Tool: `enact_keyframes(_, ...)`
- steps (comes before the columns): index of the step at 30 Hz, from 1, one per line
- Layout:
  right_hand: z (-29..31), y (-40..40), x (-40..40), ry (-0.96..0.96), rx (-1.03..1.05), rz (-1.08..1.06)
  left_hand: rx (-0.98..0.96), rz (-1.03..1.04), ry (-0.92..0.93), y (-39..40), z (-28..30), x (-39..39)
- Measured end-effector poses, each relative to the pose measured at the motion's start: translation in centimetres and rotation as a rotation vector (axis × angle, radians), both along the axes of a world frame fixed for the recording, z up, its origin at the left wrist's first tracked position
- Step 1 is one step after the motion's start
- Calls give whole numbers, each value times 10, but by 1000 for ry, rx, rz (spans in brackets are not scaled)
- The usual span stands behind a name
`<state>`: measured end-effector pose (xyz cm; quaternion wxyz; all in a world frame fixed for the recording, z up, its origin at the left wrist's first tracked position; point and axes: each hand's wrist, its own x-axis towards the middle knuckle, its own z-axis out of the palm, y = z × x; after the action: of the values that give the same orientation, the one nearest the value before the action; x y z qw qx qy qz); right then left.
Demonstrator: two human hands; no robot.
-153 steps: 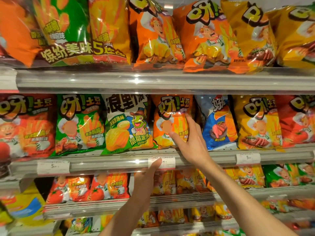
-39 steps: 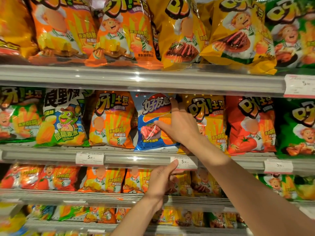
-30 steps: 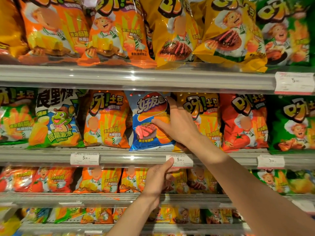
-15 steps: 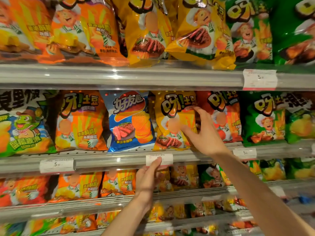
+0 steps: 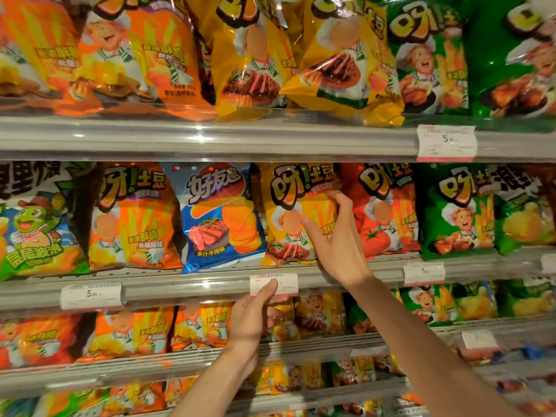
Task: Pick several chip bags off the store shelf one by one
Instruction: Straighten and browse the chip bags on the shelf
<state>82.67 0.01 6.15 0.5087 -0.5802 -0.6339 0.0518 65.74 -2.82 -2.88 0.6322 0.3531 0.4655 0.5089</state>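
A yellow chip bag [image 5: 288, 206] with a steak picture stands on the middle shelf [image 5: 180, 284] between a blue bag [image 5: 219, 215] and a red tomato bag [image 5: 382, 212]. My right hand [image 5: 337, 239] wraps the yellow bag's right edge, thumb on its front and fingers curled over its upper right side. My left hand [image 5: 252, 320] is below, fingers apart, with the thumb tip touching the white price tag [image 5: 285, 282] on the shelf rail. It holds nothing.
Orange [image 5: 132, 218] and green [image 5: 454, 212] bags fill the same shelf. The upper shelf [image 5: 210, 136] carries large orange, yellow and green bags that overhang its rail. Lower shelves hold smaller bags. More price tags [image 5: 445, 142] hang on the rails.
My right hand left the blue bag, moved right and closed around the yellow bag's right edge. The view shifted right. My left hand stayed at the price tag.
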Motion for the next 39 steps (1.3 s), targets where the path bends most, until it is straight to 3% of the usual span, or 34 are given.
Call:
enact_keyframes(13,-17,3,-6,28,23,-65,-34,40,3,-2,-2,1)
enact_keyframes(21,-12,-5,-11,28,-37,-106,-5,-50,-9,-6,1,-7)
enact_keyframes(27,-29,-28,-11,-39,-136,-127,-19,-13,-15,-6,2,-10)
enact_keyframes(30,-51,-47,-9,-229,-146,-152,-8,0,4,-8,3,-11)
enact_keyframes(33,-72,-68,-2,-324,-113,-135,88,-3,90,-11,-2,-10)
enact_keyframes(36,-91,-90,4,-349,-94,-131,212,-34,297,-22,-14,-8)
enact_keyframes(39,-117,-116,18,-310,-198,-147,344,-160,491,-37,-28,-5)
